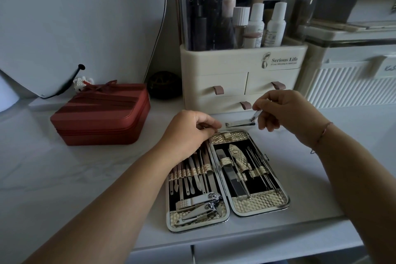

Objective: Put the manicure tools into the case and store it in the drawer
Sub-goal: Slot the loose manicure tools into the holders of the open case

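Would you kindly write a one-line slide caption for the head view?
Both hands, left and right, hold a nail clipper above the open manicure case on a white counter.

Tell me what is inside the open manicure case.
The open manicure case holds metal tools under gold straps: clippers and thin files on the left half, a file, nipper and picks on the right. The left hand covers the left half's top end.

Gold-patterned black case point(260, 201), striped red box point(100, 113)
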Available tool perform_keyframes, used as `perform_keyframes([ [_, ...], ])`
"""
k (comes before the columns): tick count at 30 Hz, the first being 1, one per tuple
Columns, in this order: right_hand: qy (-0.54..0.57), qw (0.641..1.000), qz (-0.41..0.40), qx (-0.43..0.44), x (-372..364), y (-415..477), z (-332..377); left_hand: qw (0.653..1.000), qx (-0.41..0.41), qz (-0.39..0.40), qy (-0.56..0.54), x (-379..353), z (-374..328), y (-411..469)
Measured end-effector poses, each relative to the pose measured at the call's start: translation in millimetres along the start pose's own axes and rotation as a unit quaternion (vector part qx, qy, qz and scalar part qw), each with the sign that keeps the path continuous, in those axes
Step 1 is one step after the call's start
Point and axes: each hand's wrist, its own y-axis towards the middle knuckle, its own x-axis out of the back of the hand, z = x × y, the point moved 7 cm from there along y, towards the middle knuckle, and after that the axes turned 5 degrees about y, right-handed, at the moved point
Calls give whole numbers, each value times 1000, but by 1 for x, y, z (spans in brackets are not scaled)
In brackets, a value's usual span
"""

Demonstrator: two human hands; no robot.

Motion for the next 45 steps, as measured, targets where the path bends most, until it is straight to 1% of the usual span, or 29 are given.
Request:
perform_keyframes([
  [4, -6, 1000, 0, 4, 2, -1, 1, 1000, 1, 0, -2, 0, 0, 0],
  [8, 33, 999, -8, 35, 9, -3, 10, 1000, 5, 0, 1, 0, 1, 0],
  [11, 30, 998, 2, 52, 8, -4, 13, 1000, 1, 3, 4, 0, 0, 0],
  [21, -69, 997, 17, 38, 5, -4, 7, 1000, 4, 1, -2, 0, 0, 0],
  [28, -65, 997, 32, 29, 4, -3, 5, 1000, 5, 1, -5, 0, -1, 0],
  [35, -30, 998, 36, 37, 0, -3, 5, 1000, 3, 3, 0, 1, -3, -1],
  [38, 5, 999, 49, 20, -4, -2, 3, 1000, 3, 3, -1, 1, -4, -2],
  [42, 35, 994, 97, -47, -11, -3, -6, 1000, 5, 3, -1, 1, -3, -2],
  [45, 33, 992, 112, -54, -13, -5, -6, 1000, 6, 4, -2, 1, -3, -2],
])
